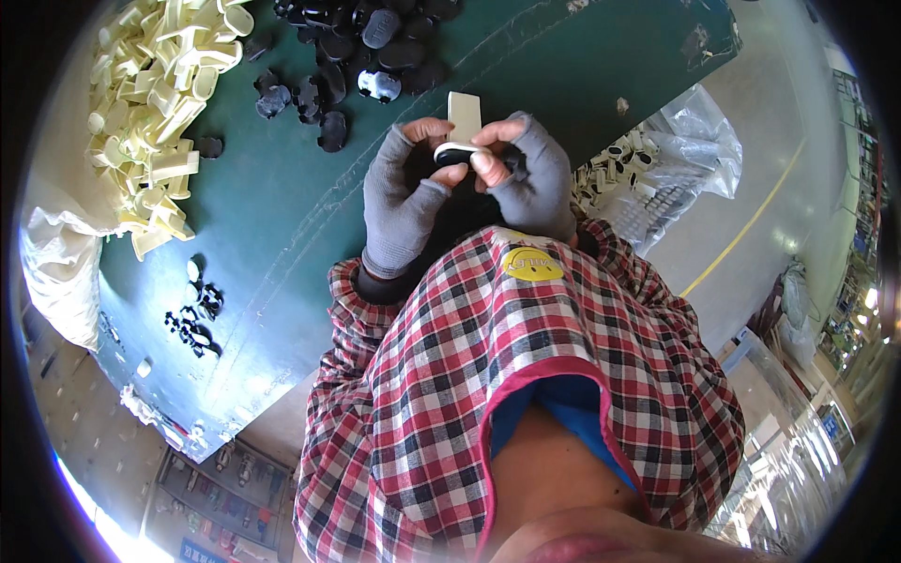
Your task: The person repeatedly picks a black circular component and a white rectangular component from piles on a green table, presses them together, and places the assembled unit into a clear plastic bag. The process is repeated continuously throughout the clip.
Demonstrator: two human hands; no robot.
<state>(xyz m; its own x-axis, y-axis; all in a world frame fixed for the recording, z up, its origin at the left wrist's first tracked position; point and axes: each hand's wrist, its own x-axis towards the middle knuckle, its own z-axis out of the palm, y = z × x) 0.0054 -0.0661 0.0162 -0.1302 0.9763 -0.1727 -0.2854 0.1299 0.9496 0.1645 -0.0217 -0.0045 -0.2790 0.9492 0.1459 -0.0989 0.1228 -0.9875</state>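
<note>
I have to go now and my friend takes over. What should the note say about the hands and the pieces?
Left hand and right hand, in grey fingerless gloves, together hold a cream piece pressed into a black oval part. Cream pieces pile lies far left on the green table; loose black parts at the top. A clear bag of joined pieces sits right. Many loose parts remain.

We see bare green table [282, 216] left of our hands, hemmed by cream parts [155, 103] and black pieces [366, 42] beyond.
</note>
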